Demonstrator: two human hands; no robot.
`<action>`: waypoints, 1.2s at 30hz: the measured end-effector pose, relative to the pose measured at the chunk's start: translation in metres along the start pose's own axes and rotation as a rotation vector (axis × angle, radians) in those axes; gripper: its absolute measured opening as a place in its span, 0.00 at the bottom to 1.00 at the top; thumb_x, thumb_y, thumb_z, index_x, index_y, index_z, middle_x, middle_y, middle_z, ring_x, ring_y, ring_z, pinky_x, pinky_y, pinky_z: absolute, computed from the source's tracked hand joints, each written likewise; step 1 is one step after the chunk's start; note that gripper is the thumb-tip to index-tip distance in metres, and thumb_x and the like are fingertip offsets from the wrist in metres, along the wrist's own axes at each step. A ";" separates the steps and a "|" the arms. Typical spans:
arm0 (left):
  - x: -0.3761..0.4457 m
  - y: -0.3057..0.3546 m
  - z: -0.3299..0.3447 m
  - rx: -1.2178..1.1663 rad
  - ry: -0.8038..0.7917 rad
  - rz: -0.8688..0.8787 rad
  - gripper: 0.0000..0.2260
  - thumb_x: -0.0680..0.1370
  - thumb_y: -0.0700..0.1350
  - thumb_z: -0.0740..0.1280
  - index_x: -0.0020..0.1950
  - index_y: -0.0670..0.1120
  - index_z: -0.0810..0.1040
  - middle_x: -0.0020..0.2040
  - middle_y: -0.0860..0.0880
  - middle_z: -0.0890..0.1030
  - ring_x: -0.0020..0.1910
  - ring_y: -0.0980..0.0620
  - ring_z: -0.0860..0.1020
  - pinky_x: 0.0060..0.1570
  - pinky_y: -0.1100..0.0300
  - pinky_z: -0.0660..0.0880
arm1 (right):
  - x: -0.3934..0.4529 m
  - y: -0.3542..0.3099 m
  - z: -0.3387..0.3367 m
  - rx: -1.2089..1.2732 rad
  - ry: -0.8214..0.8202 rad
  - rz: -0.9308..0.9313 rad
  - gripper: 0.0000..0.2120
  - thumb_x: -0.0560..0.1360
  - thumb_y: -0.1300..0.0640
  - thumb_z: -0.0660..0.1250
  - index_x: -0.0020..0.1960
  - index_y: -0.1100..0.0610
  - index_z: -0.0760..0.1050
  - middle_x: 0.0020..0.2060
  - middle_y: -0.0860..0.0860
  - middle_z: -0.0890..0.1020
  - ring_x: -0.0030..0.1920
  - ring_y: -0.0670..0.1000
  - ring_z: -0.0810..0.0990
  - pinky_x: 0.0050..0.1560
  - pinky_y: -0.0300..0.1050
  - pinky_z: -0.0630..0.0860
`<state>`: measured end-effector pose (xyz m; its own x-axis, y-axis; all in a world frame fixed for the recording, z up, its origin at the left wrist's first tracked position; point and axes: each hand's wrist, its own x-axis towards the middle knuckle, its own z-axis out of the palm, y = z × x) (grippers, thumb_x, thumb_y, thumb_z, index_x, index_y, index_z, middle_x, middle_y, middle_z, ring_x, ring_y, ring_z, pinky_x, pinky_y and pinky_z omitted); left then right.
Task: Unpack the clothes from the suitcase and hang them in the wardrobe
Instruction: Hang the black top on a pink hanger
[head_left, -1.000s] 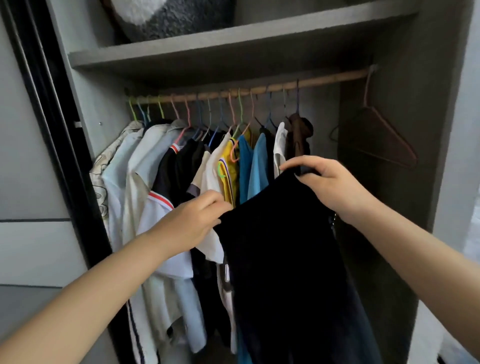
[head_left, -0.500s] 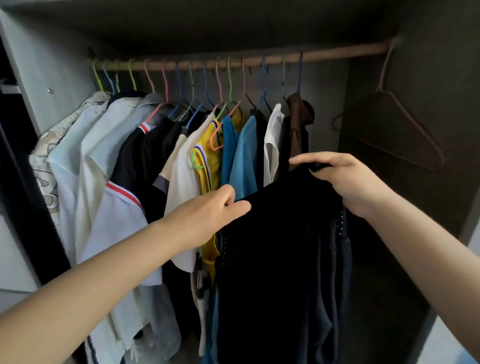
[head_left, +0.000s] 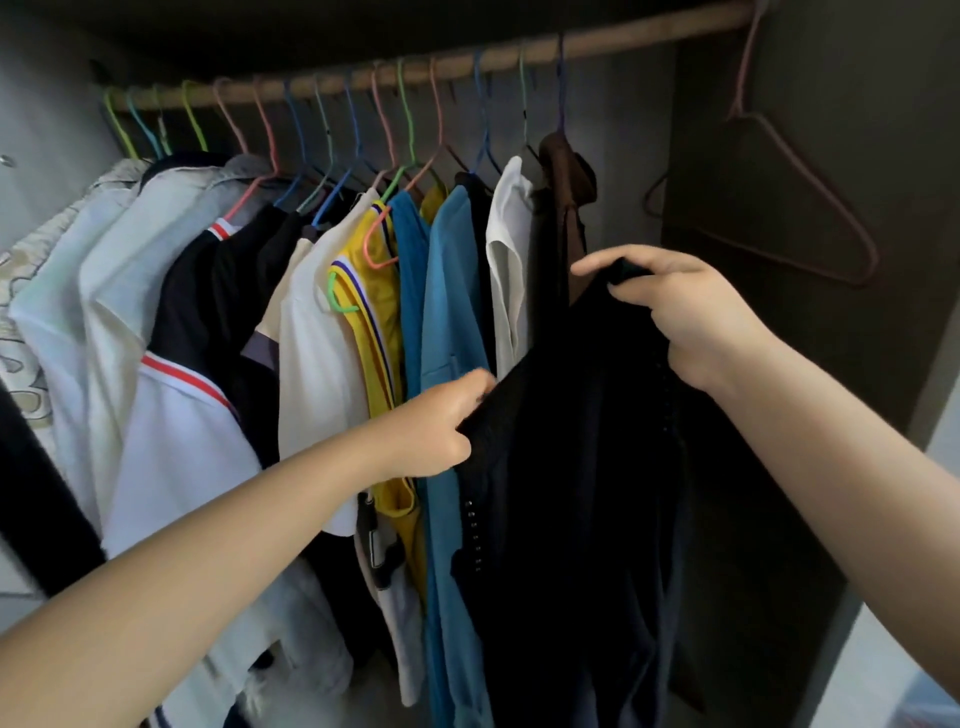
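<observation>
I hold a dark navy garment (head_left: 582, 493) spread between both hands in front of the open wardrobe. My left hand (head_left: 436, 426) pinches its left top edge, lower down. My right hand (head_left: 680, 312) grips its right top corner, higher up, near a brown garment (head_left: 566, 208). Small studs run down the dark cloth. Above runs the wooden rail (head_left: 613, 39), with several hung clothes on coloured hangers to the left. One bare pink hanger (head_left: 795, 197) hangs alone at the rail's right end. The suitcase is out of view.
Hung clothes fill the left and middle of the rail: white shirts (head_left: 130, 312), a yellow top (head_left: 379, 312), blue tops (head_left: 447, 312). The wardrobe's dark right wall (head_left: 831, 130) stands close behind the bare hanger. A gap lies between the brown garment and that hanger.
The view has moved closer to the rail and tilted down. My right hand has risen a little with the garment's corner, and my left hand now pinches the cloth tighter.
</observation>
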<state>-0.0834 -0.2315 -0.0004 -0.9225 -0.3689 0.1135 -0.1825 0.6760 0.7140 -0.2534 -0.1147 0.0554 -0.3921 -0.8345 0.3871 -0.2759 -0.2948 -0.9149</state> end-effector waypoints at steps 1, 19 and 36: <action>0.003 -0.001 -0.002 -0.046 -0.098 -0.038 0.16 0.66 0.33 0.58 0.50 0.45 0.70 0.45 0.46 0.76 0.44 0.53 0.75 0.45 0.60 0.72 | 0.000 0.001 -0.003 0.006 0.004 0.015 0.20 0.77 0.70 0.53 0.41 0.52 0.78 0.39 0.52 0.78 0.39 0.50 0.78 0.33 0.32 0.77; 0.029 0.036 -0.040 0.282 0.404 0.216 0.15 0.80 0.45 0.58 0.35 0.60 0.71 0.32 0.55 0.77 0.34 0.56 0.74 0.37 0.60 0.67 | 0.011 0.007 -0.029 -0.549 0.113 0.206 0.13 0.76 0.65 0.58 0.58 0.57 0.73 0.53 0.54 0.75 0.53 0.53 0.75 0.53 0.45 0.71; 0.027 0.043 -0.054 0.446 0.535 0.330 0.08 0.77 0.45 0.62 0.38 0.51 0.76 0.34 0.43 0.79 0.36 0.43 0.77 0.38 0.52 0.71 | 0.109 -0.002 -0.101 -1.009 0.787 0.269 0.17 0.78 0.63 0.56 0.65 0.68 0.66 0.62 0.65 0.73 0.62 0.64 0.73 0.58 0.54 0.72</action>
<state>-0.0976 -0.2463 0.0708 -0.6835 -0.2850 0.6720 -0.1511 0.9559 0.2517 -0.3840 -0.1577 0.1109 -0.8476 -0.2170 0.4842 -0.5069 0.6010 -0.6179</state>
